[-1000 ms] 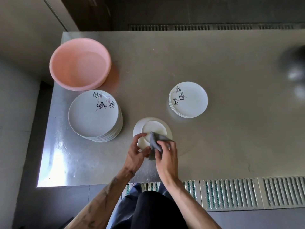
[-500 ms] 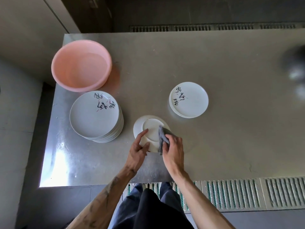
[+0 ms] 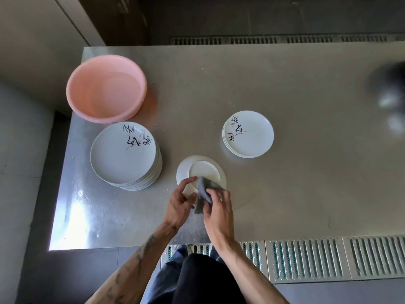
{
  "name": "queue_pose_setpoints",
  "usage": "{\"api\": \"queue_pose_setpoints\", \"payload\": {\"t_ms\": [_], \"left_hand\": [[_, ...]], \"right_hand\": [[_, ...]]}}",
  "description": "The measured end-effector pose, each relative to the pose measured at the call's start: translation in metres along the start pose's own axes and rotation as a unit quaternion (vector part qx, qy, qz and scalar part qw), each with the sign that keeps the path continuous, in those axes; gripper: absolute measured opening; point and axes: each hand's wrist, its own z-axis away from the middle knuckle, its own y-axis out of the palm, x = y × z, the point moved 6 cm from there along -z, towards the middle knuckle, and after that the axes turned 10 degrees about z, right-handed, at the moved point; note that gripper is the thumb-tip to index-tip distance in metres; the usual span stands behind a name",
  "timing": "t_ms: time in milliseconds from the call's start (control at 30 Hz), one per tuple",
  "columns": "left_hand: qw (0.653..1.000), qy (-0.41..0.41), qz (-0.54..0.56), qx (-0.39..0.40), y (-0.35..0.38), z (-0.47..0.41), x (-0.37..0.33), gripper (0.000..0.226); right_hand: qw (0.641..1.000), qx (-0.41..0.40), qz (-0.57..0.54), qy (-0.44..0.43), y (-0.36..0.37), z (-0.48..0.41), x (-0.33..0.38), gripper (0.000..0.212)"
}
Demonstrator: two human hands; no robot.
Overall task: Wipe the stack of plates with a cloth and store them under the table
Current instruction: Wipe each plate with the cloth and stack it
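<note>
A small white plate (image 3: 202, 170) is turned bottom up near the front of the steel table (image 3: 285, 84). My left hand (image 3: 179, 204) grips its near rim. My right hand (image 3: 219, 212) presses a grey cloth (image 3: 205, 191) onto the plate's near edge. A tall stack of larger white plates (image 3: 123, 154) with black brushwork stands to the left. A short stack of small plates (image 3: 248, 133) with similar markings sits to the right, beyond my hands.
A pink plastic basin (image 3: 106, 88) stands at the table's back left corner, touching the tall stack. A dark blurred object (image 3: 390, 95) is at the far right edge. Metal floor grating (image 3: 328, 257) runs along the front of the table.
My right hand has drawn the cloth back toward me across the plate's near edge, after sweeping right. My left hand keeps hold of the rim.
</note>
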Motion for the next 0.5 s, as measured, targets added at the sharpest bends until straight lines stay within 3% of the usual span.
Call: {"api": "queue_pose_setpoints", "payload": {"t_ms": [167,267,367,500], "left_hand": [[0.999,-0.016,0.039,-0.012,-0.004,0.000,-0.001,0.055],[1.000,-0.002,-0.011,-0.021,-0.003,-0.002,-0.003,0.054],[0.999,-0.002,-0.044,0.009,-0.004,-0.003,-0.002,0.054],[0.999,0.000,-0.031,0.044,-0.003,-0.004,-0.004,0.045]], "right_hand": [[0.999,0.004,-0.007,0.039,-0.009,-0.024,-0.015,0.028],[1.000,0.005,0.002,0.019,-0.004,-0.012,-0.004,0.028],[1.000,0.002,-0.014,-0.008,-0.002,-0.001,-0.004,0.029],[0.999,-0.007,0.001,0.044,-0.014,-0.024,-0.024,0.027]]}}
